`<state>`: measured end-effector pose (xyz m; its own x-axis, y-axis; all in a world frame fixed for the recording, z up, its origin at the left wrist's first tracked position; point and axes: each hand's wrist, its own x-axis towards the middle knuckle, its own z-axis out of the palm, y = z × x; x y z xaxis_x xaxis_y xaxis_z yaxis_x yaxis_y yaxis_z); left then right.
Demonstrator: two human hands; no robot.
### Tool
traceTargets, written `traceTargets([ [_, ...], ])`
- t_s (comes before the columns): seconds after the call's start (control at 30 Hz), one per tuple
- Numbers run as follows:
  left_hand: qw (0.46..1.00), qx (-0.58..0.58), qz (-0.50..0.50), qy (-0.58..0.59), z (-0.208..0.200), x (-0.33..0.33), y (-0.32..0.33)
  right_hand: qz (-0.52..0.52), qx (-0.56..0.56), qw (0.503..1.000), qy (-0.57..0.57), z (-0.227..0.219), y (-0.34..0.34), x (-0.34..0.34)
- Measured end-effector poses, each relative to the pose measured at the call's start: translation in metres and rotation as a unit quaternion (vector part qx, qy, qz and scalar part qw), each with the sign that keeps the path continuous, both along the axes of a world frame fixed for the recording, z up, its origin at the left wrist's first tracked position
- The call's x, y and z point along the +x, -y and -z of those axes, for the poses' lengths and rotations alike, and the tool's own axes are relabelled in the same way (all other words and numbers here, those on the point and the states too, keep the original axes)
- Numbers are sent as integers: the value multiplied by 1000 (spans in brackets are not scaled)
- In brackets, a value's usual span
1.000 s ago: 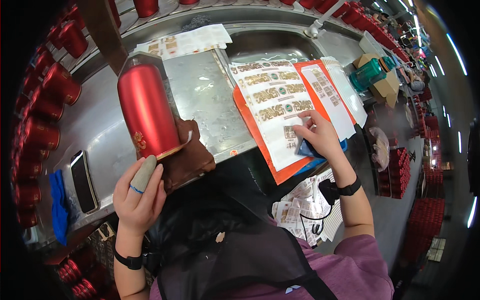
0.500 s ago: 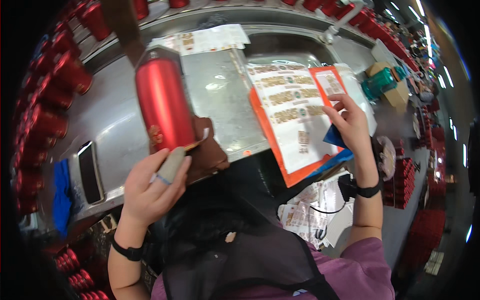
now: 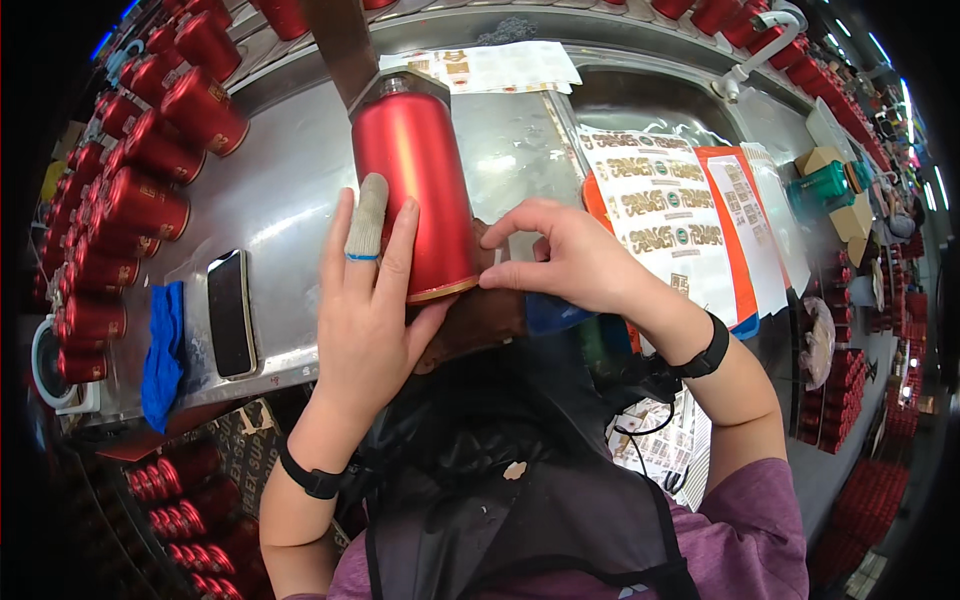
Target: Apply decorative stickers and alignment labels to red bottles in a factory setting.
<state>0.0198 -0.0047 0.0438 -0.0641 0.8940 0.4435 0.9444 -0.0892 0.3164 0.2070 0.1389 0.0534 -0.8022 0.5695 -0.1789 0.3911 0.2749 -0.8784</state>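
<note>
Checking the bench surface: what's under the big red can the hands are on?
A brown pad shows beneath the red can, on the metal bench. How far it runs underneath is hidden.
</note>
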Motion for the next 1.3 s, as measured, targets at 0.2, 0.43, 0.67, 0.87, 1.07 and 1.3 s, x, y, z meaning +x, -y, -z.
traceTargets([
  [0.2,998,25,20,63,13,-2,-2,-16,47,999,1,1,3,-3],
  [0.43,995,13,2,103,19,-2,3,-20,-2,1000,-21,-5,4,-3],
  [0.67,990,60,13,129,29,-4,4,-20,-23,998,-56,-7,4,-6],
  [0.87,986,21,1,167,31,-5,7,-4,-47,998,-34,-5,6,-7],
  [1.07,982,33,4,187,31,-5,8,3,-49,998,-32,0,8,-9],
  [1.3,937,10,28,349,30,-7,13,7,-49,999,-21,2,10,-13],
])
